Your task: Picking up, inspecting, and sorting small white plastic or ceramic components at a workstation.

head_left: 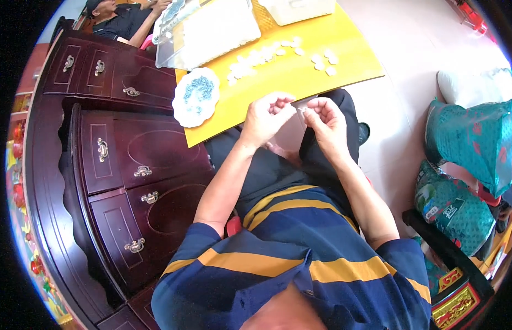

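My hands are raised over my lap, close together at the near edge of a yellow tabletop [352, 66]. Between thumb and forefinger, my right hand [328, 127] pinches a small whitish piece [302, 110], too small to name. My left hand [262, 122] faces it with thumb and fingers curled together; whatever they may hold cannot be made out. To the left, a white scalloped plate [182, 109] bears many tiny blue-grey pieces [201, 91]. Several small white round pieces [256, 58] lie scattered across the tabletop beyond my hands.
A clear plastic tray [167, 52] and a white tub [300, 10] stand at the back. Dark wooden drawers [151, 148] line the left. At upper left another person [121, 23] works with raised hands. Teal bags [470, 143] are piled right, by a carved chair arm [448, 242].
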Available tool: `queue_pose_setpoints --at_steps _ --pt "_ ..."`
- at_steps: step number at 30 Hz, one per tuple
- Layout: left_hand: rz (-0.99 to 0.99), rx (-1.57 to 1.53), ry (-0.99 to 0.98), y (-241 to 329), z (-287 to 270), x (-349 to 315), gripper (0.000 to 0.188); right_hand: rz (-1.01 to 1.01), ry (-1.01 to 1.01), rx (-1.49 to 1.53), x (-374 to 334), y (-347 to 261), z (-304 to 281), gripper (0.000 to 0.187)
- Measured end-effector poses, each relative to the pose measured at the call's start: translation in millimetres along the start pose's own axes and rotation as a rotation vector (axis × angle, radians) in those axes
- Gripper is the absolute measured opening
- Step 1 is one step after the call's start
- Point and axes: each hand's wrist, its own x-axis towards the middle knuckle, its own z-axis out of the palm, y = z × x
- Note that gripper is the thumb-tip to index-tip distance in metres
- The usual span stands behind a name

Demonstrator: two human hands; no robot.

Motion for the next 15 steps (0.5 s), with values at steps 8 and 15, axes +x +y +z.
queue_pose_setpoints --at_steps 8,15 --pt "0.057 0.674 0.236 -20.0 -63.1 37.6 0.025 0.061 0.005 0.076 0.4 -2.1 -1.6 0.013" --pt "0.247 0.946 0.259 -40.4 -61.1 35.5 0.028 0.091 0.027 0.043 2.3 -2.3 -2.4 0.013"
